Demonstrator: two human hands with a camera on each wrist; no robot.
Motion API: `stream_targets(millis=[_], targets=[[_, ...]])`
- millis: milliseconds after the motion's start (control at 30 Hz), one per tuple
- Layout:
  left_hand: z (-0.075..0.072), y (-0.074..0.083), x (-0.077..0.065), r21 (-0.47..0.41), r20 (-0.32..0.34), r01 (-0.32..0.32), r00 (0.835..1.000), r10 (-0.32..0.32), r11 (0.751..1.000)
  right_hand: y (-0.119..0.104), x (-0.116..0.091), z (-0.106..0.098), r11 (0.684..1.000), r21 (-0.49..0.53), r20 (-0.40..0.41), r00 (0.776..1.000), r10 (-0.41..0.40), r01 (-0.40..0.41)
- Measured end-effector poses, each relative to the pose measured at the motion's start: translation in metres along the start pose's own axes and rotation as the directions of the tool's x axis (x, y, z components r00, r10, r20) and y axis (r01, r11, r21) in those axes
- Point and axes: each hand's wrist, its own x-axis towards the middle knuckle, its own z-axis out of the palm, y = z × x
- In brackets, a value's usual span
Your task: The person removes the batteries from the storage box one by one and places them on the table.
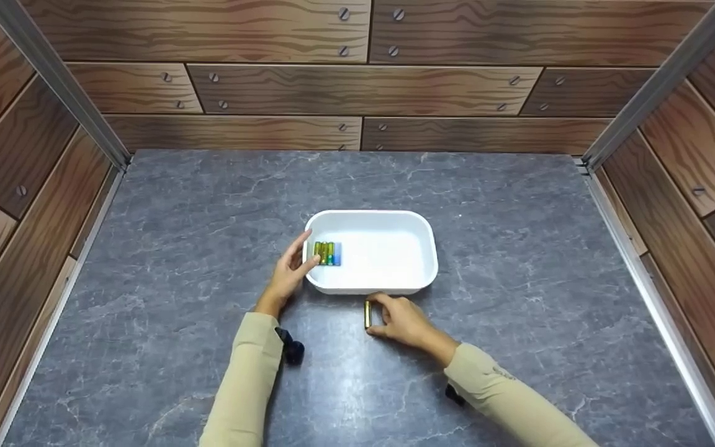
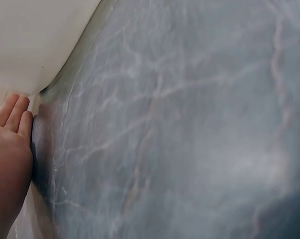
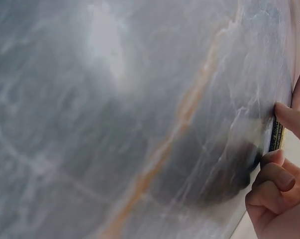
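A white rectangular tub [image 1: 388,251] stands on the table. At its left end lie several gold-and-green batteries [image 1: 324,253] side by side, with a blue translucent piece [image 1: 337,254] beside them. My left hand [image 1: 286,272] holds the tub's left wall, thumb over the rim by the batteries and fingers along the outside. In front of the tub, my right hand [image 1: 404,320] pinches a single battery [image 1: 367,315] by its two ends between thumb and index finger. Dark lettering on this battery [image 3: 276,135] shows in the right wrist view, close to the tabletop.
The grey marbled tabletop [image 1: 208,230] reaches to wood-patterned panels [image 1: 357,90] at the back and both sides. Metal posts [image 1: 62,87] rise at the back corners. A dark device [image 1: 292,349] is strapped to the left wrist.
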Motion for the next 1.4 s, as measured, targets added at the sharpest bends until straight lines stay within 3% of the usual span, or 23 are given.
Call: stream_targets(millis=[600,933,1233,1400], targets=[[-0.003,-0.004,0.0,-0.017,0.034,0.014,0.999,-0.014,1.0,-0.006,-0.002,-0.005,0.998,-0.031,-0.03,0.998,-0.062,0.061],[0.004,-0.002,-0.002,-0.019,0.011,-0.001,1.0,0.001,1.0,-0.025,-0.004,-0.022,0.993,0.015,-0.022,0.993,-0.118,0.119],[0.01,-0.002,-0.002,0.058,0.007,-0.035,0.999,0.035,0.998,-0.034,0.002,-0.041,0.982,0.064,-0.06,0.983,-0.171,0.175],[0.016,0.002,-0.002,0.055,0.02,-0.04,0.999,0.039,0.998,-0.033,0.006,-0.048,0.984,0.05,-0.096,0.981,-0.168,0.174]])
